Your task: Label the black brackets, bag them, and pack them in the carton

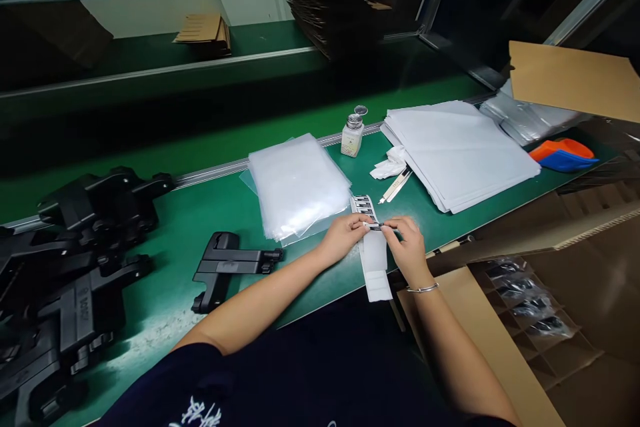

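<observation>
A long white strip of labels (374,257) with dark print hangs over the green table's front edge. My left hand (346,236) pinches the strip near its printed part, thumb and fingers together. My right hand (407,247) is closed at the strip's right side, its fingertips on a small dark-printed label (376,227) that bridges both hands. Whether this label has come off its backing I cannot tell. Left of the hands lies a stack of clear plastic bags (300,183). A single black plastic bracket-like part (230,263) rests by my left forearm.
Several similar black parts (75,280) are heaped at the left. A small bottle (352,137) with its lid up, tweezers (396,187), crumpled tissue (387,163) and white sheets (460,147) lie beyond my hands. A divided carton (575,357) with bagged parts stands below right.
</observation>
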### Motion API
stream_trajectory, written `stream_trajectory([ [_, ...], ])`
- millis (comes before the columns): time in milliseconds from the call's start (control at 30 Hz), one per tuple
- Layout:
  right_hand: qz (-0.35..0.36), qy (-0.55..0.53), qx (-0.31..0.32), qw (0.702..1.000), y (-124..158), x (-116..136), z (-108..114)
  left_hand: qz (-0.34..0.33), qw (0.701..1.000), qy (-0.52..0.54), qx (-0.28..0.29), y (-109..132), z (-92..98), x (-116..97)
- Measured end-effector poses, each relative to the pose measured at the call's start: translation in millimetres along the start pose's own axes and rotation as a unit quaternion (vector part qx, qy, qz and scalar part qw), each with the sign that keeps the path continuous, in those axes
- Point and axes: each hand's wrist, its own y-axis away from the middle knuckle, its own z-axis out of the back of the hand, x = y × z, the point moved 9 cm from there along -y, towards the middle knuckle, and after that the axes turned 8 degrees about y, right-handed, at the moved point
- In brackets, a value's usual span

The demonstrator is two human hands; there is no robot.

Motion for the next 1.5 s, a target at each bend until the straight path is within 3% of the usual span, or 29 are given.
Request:
stream_trajectory([
  [167, 0.187, 0.167, -0.101, 0.963, 17, 46, 29, 0.014, 0.996, -0.087, 0.029, -1, -5.6, 4],
  [233, 0.175, 0.126, -0.143, 0.966, 21, 49, 46, 0.006, 0.985, -0.166, 0.046, 9, -6.6, -7],
  [300, 0.103, 0.046, -0.107, 0.988, 20, 37, 43, -0.007, 0.962, -0.269, 0.047, 27, 6.8, -28],
  [367, 0.071, -0.005, 0.014, 0.997, 23, 30, 12, -0.013, 0.928, -0.371, 0.022, 48, 45.0, -54],
  [433, 0.086, -0.003, 0.128, 0.988, 33, 28, -22, -0.015, 0.894, -0.448, -0.021, 73, 106.9, -79],
  [467, 0.085, 0.007, 0.15, 0.985, 37, 24, -33, -0.024, 0.876, -0.479, -0.04, 87, 140.7, -88],
  [500, 0.068, 0.014, 0.153, 0.986, 38, 18, -38, -0.034, 0.862, -0.503, -0.043, 101, 171.6, -92],
  [567, 0.006, 0.013, 0.115, 0.993, 32, 7, -37, -0.018, 0.865, -0.5, -0.016, 129, 220.0, -80],
  [667, -0.035, -0.029, 0.044, 0.998, 14, 20, -29, -0.032, 0.904, -0.423, -0.06, 163, 251.2, -52],
  [733, -0.023, -0.085, 0.049, 0.995, 4, 54, -38, -0.063, 0.912, -0.374, -0.153, 176, 249.4, -38],
  [833, 0.003, -0.167, 0.157, 0.973, 3, 120, -83, -0.088, 0.903, -0.326, -0.265, 184, 227.0, -22],
  [900, 0.02, -0.194, 0.227, 0.954, 10, 158, -119, -0.098, 0.901, -0.305, -0.294, 184, 210.5, -17],
  [967, 0.024, -0.197, 0.271, 0.942, 17, 180, -148, -0.103, 0.903, -0.293, -0.299, 182, 200.3, -17],
  [1100, 0.015, -0.183, 0.32, 0.929, 23, 187, -174, -0.105, 0.91, -0.28, -0.287, 180, 197.0, -21],
  [1500, 0.009, -0.156, 0.341, 0.927, 21, 186, -174, -0.092, 0.919, -0.264, -0.278, 181, 197.4, -21],
])
